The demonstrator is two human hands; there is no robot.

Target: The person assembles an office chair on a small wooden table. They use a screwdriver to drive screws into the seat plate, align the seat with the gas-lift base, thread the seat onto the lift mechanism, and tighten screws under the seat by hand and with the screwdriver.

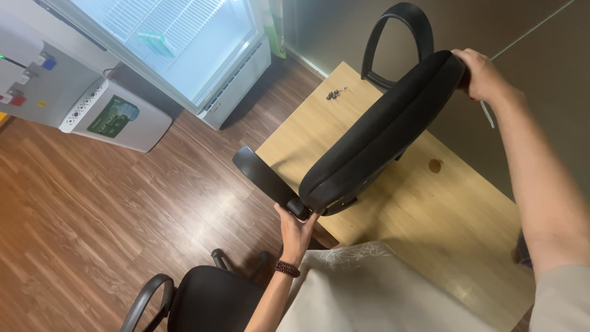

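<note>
A black padded chair seat (pixel 381 132) with two curved black armrests is held tilted on edge above a light wooden table (pixel 430 209). My left hand (pixel 296 229), with a beaded bracelet at the wrist, grips the near armrest (pixel 265 178) where it joins the seat. At the seat's far upper edge my right hand (pixel 482 75) holds on. The far armrest (pixel 396 34) arches up behind the seat. Small dark screws or keys (pixel 335 93) lie on the table's far corner.
A second black office chair (pixel 196 298) stands on the wood-look floor at lower left. A glass-door fridge (pixel 178 43) and a water dispenser (pixel 37 74) with a white box beside it stand at upper left. A brown wall runs along the table's right side.
</note>
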